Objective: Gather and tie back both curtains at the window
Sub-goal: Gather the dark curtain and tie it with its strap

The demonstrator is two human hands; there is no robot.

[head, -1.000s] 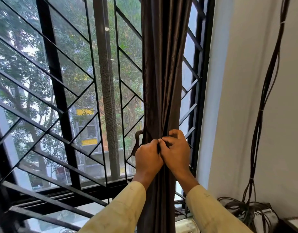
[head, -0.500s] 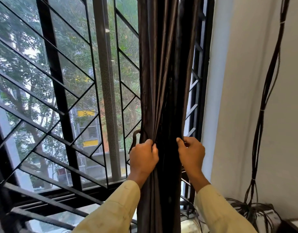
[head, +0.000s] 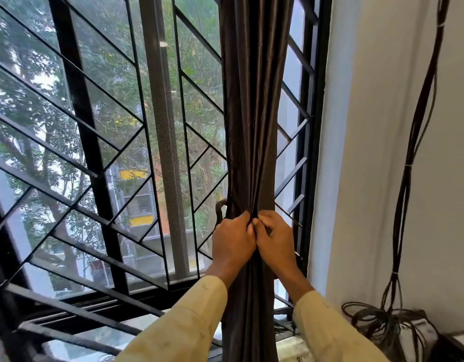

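A dark brown curtain (head: pixel 253 105) hangs gathered into a narrow bundle at the right side of the window. My left hand (head: pixel 232 242) and my right hand (head: pixel 274 237) meet in front of it at waist height, fingers closed on the fabric folds and pressing them together. A loop of dark tie-back strap (head: pixel 220 209) sticks out from behind the curtain just left of my left hand. I cannot tell whether either hand also grips the strap. No second curtain is in view.
Black window grille bars (head: pixel 84 131) run across the glass to the left. A white wall (head: pixel 369 152) stands right, with hanging black cables (head: pixel 408 158) ending in a coiled heap (head: pixel 382 322) on a ledge at the lower right.
Half a second ago my hands were apart, one on each side of the curtain. They have come back together at the front, squeezing the bundle narrower.
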